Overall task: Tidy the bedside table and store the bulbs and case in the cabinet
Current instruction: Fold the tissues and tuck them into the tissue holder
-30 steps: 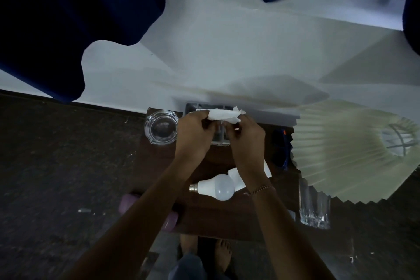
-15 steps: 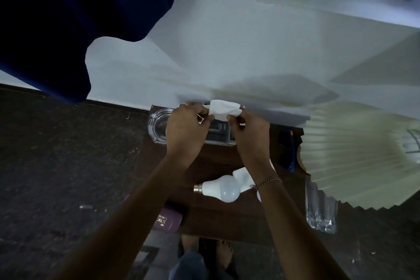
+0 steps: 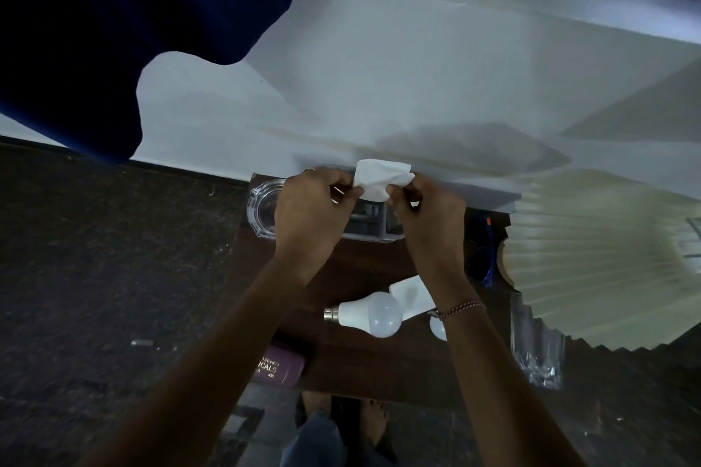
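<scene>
Both hands hold a crumpled white tissue (image 3: 381,178) above the back of the dark wooden bedside table (image 3: 364,364). My left hand (image 3: 313,212) pinches its left edge and my right hand (image 3: 428,212) its right edge. Under the hands lies a clear plastic case (image 3: 373,224), mostly hidden. Nearer to me a white bulb (image 3: 370,314) lies on its side with its metal cap pointing left. A second, smaller white bulb (image 3: 438,330) peeks out beside my right wrist. A white paper sheet (image 3: 411,294) lies between them.
A glass ashtray (image 3: 261,212) sits at the table's back left corner. A pleated cream lampshade (image 3: 607,258) fills the right side, with a clear glass tumbler (image 3: 536,356) below it and a dark blue object (image 3: 481,258) beside it. A purple item (image 3: 280,366) sits at the table's front left.
The two hands have folded the tissue into a smaller, more compact wad between the fingertips. The view has shifted slightly; nothing on the table has moved.
</scene>
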Demonstrator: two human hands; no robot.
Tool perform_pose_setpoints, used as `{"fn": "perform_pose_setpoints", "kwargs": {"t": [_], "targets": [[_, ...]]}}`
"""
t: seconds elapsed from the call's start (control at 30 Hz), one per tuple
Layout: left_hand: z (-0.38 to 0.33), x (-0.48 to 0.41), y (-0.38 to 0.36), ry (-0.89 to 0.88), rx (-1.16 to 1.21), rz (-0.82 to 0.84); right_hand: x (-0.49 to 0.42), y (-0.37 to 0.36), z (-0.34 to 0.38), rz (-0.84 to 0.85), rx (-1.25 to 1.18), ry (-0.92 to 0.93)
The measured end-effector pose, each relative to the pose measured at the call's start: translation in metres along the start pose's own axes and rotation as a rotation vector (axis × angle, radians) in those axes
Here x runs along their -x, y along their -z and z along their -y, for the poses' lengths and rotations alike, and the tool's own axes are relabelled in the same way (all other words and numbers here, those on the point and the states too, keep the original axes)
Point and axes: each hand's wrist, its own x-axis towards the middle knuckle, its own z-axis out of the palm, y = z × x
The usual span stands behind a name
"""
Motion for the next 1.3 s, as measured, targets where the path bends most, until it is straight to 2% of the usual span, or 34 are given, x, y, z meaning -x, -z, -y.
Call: {"fn": "perform_pose_setpoints", "kwargs": {"t": [0.37,0.73,0.93,1.1,1.3], "targets": [[0.004,-0.004,0.007,-0.059,-0.003,0.038,-0.004,0.003,-0.001,0.009,-0.026,0.029],[0.022,-0.014,-0.009,-0.055,-0.153,0.066,-0.010,-0.020,-0.015,0.062,-0.018,0.016],[0.029,-0.016,-0.012,-0.084,-0.201,0.078,-0.010,-0.031,-0.022,0.101,0.014,0.006],[0.032,-0.014,-0.012,-0.080,-0.230,0.076,-0.006,-0.033,-0.027,0.164,0.130,0.051],[0.031,-0.010,-0.013,-0.092,-0.238,0.078,-0.005,-0.028,-0.027,0.141,0.120,0.089]]}}
